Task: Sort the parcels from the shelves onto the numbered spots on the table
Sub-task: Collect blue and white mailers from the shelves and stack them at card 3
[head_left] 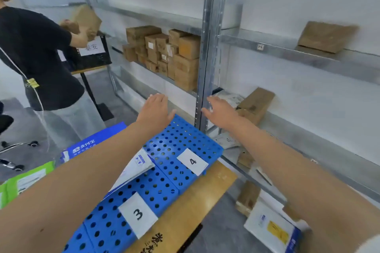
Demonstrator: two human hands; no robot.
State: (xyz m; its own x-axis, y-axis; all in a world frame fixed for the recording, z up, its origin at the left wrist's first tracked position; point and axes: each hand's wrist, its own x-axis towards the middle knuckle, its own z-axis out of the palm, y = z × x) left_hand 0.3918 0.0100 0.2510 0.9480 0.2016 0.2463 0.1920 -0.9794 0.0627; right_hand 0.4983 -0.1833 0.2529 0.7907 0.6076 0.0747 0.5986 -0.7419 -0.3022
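Head view. A steel shelving upright (206,51) is seen directly ahead, between the two outstretched hands. A dense stack of brown cartons (164,53) is stored on the shelf left of the upright, up against it. On the shelf to the right, a brown box (255,104) is lying tilted near the upright, with a pale mailer bag (230,97) just behind the fingers. A single flat carton (326,37) is leaned against the wall on the upper right shelf. More parcels are noted on the lowest shelf and floor, among them a white parcel with a yellow label (271,230).

The table (185,220) is covered by blue perforated panels (176,144). Card 3 (138,214) is fixed near the front edge and card 4 (192,161) toward the far right corner. A white envelope (135,168) is lying between the cards, partly hidden by the left forearm. Blue and green mailers (90,144) are seen at the table's left edge.

Left hand (155,109) is held palm down beyond the far edge, fingers spread and loose, nothing held. Right hand (221,112) is stretched toward the right shelf, fingers extended and released, empty, close to the brown box but contact cannot be told.

A second person in a black shirt (35,53) is standing at left with a carton raised. Open floor is left between table and shelving.
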